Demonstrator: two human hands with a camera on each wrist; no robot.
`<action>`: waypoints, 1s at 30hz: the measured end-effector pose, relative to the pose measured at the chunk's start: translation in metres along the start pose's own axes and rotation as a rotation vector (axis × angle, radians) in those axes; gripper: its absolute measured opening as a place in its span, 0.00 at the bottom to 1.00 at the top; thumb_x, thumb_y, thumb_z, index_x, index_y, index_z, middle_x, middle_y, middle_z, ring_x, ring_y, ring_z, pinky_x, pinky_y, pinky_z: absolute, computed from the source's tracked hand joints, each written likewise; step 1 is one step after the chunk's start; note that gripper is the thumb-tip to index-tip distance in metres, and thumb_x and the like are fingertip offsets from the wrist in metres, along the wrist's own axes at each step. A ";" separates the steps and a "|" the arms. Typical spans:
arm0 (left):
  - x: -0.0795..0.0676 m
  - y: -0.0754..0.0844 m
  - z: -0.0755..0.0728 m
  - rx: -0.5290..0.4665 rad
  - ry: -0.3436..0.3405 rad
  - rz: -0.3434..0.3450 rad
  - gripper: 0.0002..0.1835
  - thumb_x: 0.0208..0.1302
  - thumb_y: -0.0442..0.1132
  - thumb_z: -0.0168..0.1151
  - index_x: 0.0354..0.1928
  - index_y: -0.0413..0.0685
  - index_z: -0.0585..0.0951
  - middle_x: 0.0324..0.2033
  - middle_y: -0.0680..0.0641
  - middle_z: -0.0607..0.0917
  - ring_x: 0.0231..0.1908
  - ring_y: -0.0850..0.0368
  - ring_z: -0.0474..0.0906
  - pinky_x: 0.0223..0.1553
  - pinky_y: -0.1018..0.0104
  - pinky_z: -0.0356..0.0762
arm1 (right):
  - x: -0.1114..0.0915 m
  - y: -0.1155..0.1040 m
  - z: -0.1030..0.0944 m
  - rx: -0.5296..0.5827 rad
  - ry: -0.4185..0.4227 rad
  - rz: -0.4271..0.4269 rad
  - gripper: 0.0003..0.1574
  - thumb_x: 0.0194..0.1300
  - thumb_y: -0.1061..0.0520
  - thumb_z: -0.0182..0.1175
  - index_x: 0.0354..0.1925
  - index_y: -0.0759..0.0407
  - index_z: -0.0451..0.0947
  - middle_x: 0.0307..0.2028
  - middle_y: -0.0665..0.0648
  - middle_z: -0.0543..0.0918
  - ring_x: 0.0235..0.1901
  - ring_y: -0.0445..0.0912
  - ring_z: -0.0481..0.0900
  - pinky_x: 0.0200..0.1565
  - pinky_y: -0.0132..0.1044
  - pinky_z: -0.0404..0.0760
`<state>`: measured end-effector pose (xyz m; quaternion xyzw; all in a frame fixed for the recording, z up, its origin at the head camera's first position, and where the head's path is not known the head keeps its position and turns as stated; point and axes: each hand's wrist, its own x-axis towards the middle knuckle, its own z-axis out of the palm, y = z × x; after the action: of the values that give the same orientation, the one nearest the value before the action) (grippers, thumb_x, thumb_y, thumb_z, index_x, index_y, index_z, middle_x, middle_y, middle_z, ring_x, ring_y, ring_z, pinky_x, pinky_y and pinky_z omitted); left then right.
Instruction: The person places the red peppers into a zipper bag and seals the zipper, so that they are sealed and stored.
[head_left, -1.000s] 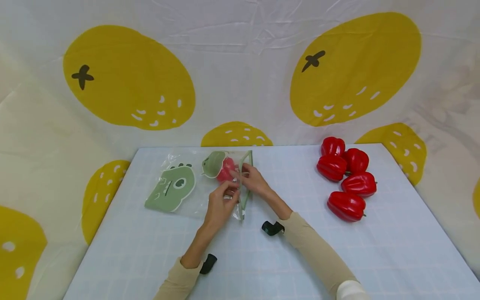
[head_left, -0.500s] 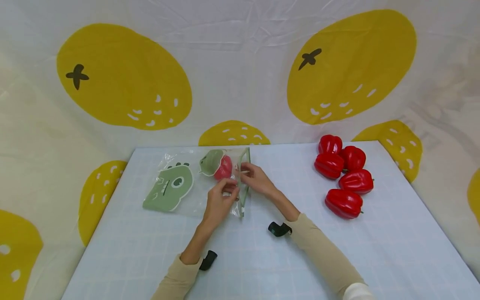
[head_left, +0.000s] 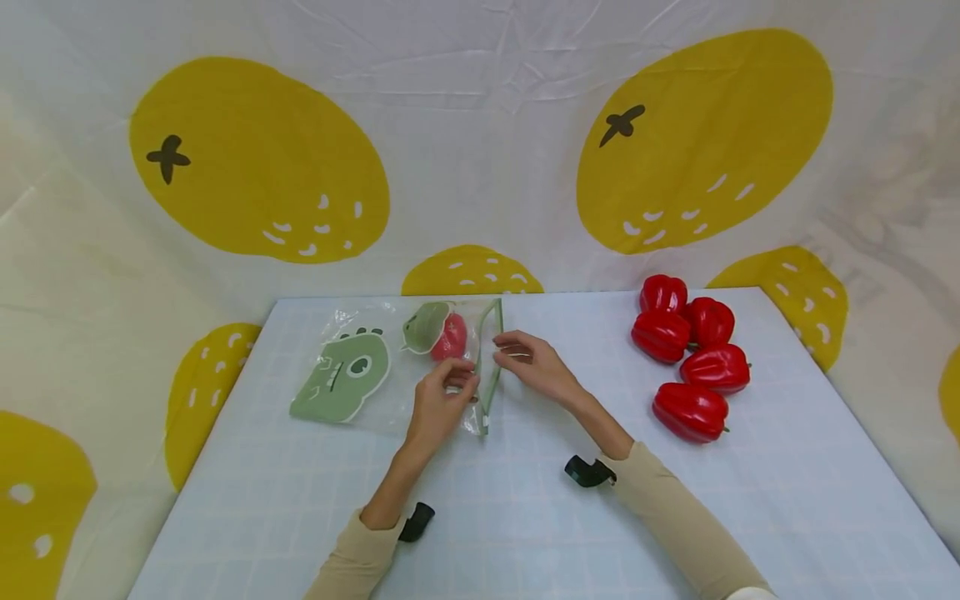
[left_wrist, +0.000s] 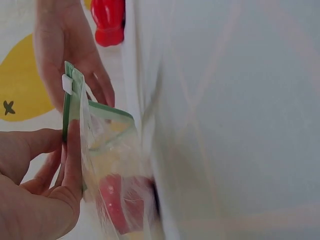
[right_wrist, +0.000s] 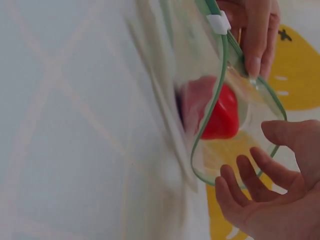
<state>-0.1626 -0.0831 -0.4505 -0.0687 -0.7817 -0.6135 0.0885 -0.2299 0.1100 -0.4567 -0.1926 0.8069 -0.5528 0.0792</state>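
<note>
A clear zip bag (head_left: 352, 379) with green cartoon dinosaur prints lies on the table, its green-edged mouth facing right. Inside it, near the mouth, is a red bell pepper (head_left: 452, 337), partly behind a green print. My left hand (head_left: 441, 404) pinches the upper edge of the bag's mouth between thumb and fingers, lifting it. The right wrist view shows the mouth gaping, with a white slider (right_wrist: 218, 22) at one end. My right hand (head_left: 538, 364) is just outside the mouth, fingers loosely bent and holding nothing.
Several more red bell peppers (head_left: 690, 412) are grouped at the right of the table, some touching each other. The table (head_left: 525, 533) has a pale checked cloth. Behind it hangs a white curtain (head_left: 480, 167) with large yellow fruit shapes.
My right hand has drawn back to the right, out of the bag's mouth, leaving the bell pepper inside. My left hand keeps its pinch on the edge.
</note>
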 end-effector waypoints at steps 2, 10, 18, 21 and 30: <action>-0.002 0.009 -0.001 0.002 -0.005 -0.013 0.11 0.63 0.20 0.66 0.46 0.24 0.80 0.38 0.29 0.85 0.38 0.33 0.84 0.34 0.53 0.87 | -0.004 0.000 -0.003 0.003 0.014 -0.001 0.26 0.74 0.57 0.62 0.64 0.69 0.74 0.60 0.66 0.81 0.60 0.58 0.80 0.64 0.50 0.77; -0.009 0.034 -0.008 -0.011 -0.012 -0.021 0.10 0.64 0.20 0.65 0.46 0.23 0.80 0.39 0.29 0.84 0.38 0.35 0.83 0.35 0.56 0.88 | -0.018 0.000 -0.018 -0.027 0.070 -0.001 0.24 0.73 0.56 0.64 0.62 0.66 0.77 0.59 0.68 0.80 0.60 0.58 0.79 0.65 0.53 0.75; -0.006 0.032 -0.009 -0.018 -0.025 -0.028 0.10 0.64 0.21 0.65 0.46 0.23 0.80 0.38 0.29 0.84 0.37 0.35 0.84 0.35 0.61 0.88 | -0.034 -0.007 -0.036 -0.074 0.101 0.037 0.26 0.73 0.54 0.64 0.64 0.62 0.76 0.62 0.64 0.80 0.62 0.57 0.77 0.67 0.55 0.72; -0.006 0.031 -0.009 -0.030 -0.025 -0.031 0.10 0.63 0.20 0.65 0.46 0.22 0.80 0.38 0.28 0.84 0.37 0.34 0.84 0.35 0.59 0.88 | -0.040 -0.008 -0.042 -0.095 0.119 0.060 0.26 0.73 0.51 0.64 0.65 0.59 0.75 0.62 0.61 0.79 0.63 0.56 0.75 0.68 0.56 0.72; -0.006 0.030 -0.011 -0.035 -0.023 -0.019 0.10 0.63 0.20 0.65 0.45 0.22 0.80 0.38 0.28 0.84 0.37 0.33 0.84 0.35 0.55 0.88 | -0.054 -0.007 -0.059 -0.163 0.177 0.082 0.28 0.71 0.50 0.66 0.65 0.56 0.75 0.64 0.59 0.78 0.65 0.60 0.74 0.67 0.59 0.71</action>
<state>-0.1493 -0.0863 -0.4209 -0.0700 -0.7725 -0.6269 0.0724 -0.1991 0.1805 -0.4330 -0.1158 0.8603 -0.4963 0.0144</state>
